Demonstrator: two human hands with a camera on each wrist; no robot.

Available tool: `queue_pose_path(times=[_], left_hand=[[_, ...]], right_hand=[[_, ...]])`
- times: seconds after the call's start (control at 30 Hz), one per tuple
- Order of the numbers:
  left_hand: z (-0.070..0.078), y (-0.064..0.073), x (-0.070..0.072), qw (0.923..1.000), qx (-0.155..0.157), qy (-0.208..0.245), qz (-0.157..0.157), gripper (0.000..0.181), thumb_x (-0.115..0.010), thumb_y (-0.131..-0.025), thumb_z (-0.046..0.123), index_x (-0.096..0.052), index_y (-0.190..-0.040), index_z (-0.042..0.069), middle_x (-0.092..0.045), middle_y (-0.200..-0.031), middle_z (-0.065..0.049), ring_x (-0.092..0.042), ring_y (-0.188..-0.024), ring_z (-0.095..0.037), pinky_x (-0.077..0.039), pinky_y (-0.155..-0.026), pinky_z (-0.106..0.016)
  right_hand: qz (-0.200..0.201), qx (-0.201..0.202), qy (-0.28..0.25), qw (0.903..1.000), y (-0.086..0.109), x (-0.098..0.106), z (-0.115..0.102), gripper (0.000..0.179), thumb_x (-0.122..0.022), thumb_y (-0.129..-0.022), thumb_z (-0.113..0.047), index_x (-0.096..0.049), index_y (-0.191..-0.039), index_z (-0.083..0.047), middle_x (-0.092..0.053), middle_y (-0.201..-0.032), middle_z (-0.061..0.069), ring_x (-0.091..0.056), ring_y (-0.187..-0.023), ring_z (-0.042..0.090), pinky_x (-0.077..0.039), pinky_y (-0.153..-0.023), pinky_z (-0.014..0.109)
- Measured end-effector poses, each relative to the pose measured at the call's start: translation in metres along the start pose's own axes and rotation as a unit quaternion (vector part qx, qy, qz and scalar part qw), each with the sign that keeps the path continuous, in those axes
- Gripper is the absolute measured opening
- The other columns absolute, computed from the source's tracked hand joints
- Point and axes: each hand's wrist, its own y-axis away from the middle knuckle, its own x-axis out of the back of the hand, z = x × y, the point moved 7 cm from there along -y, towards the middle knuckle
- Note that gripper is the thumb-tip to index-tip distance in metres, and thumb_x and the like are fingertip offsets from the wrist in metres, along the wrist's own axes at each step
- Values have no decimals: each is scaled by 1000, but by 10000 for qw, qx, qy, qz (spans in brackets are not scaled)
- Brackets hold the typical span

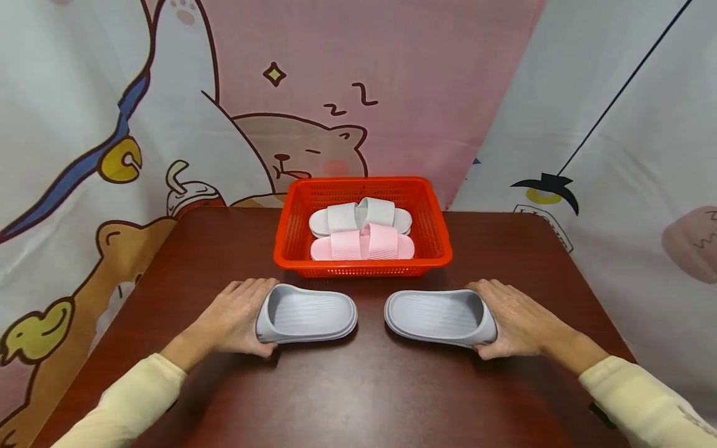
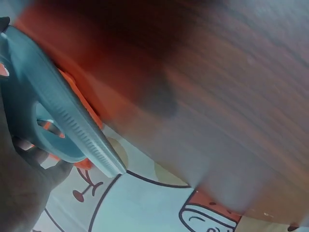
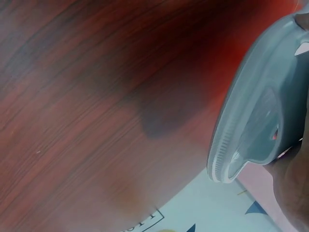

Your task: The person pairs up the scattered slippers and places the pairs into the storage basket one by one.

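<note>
My left hand (image 1: 242, 316) grips a grey slipper (image 1: 310, 314) across its strap end, thumb at the near side and fingers at the far side. A matching grey slipper (image 1: 437, 314) is held the same way by my right hand (image 1: 512, 318). The two heel ends face each other with a gap between them. In the left wrist view the slipper (image 2: 63, 106) appears edge-on above the table, and the other slipper (image 3: 251, 111) looks raised likewise in the right wrist view. Behind them stands a red basket (image 1: 363, 264) holding white slippers (image 1: 342, 218) and pink slippers (image 1: 345, 246).
The dark reddish-brown table (image 1: 358, 398) carries the basket near its back edge. Cartoon-printed cloth (image 1: 426, 74) hangs behind the table and along both sides.
</note>
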Motion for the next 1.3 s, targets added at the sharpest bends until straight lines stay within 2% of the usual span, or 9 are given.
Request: queue_pose_path(times=[0.3, 0.73, 1.0, 1.3], left_hand=[[18, -6, -5, 9991, -277, -182, 259, 115, -82, -49, 69, -51, -135, -1, -61, -120, -14, -59, -106, -32, -49, -83, -54], [36, -13, -5, 9988, -235, -156, 398, 117, -81, -49, 72, -51, -136, -1, -60, -121, -14, -57, -107, -33, -46, -83, -53], [48, -22, -10, 9990, -227, -137, 363, 115, -79, -51, 72, -52, -136, 0, -61, -121, -13, -57, -108, -32, -46, -83, -52], [62, -33, -18, 9992, -239, -23, 309, 113, -79, -53, 72, -51, -136, 0, -61, -121, -12, -57, -108, -31, -46, -84, -51]], right_hand=[[-216, 43, 2, 9998, -6, -5, -10, 99, -87, -57, -60, -47, -134, -12, -54, -114, -7, -50, -99, 9, -50, -80, 38], [-121, 107, -145, 9998, -16, -5, -24, 98, -86, -57, -58, -47, -135, -15, -54, -115, -8, -50, -101, 9, -51, -82, 38], [-84, 268, -159, 9995, -20, -4, -30, 99, -86, -57, -58, -47, -134, -12, -55, -112, -7, -51, -98, 8, -51, -80, 36], [-165, 331, -247, 9990, -26, -4, -40, 99, -86, -57, -57, -48, -137, -12, -56, -115, -7, -52, -100, 9, -51, -83, 39]])
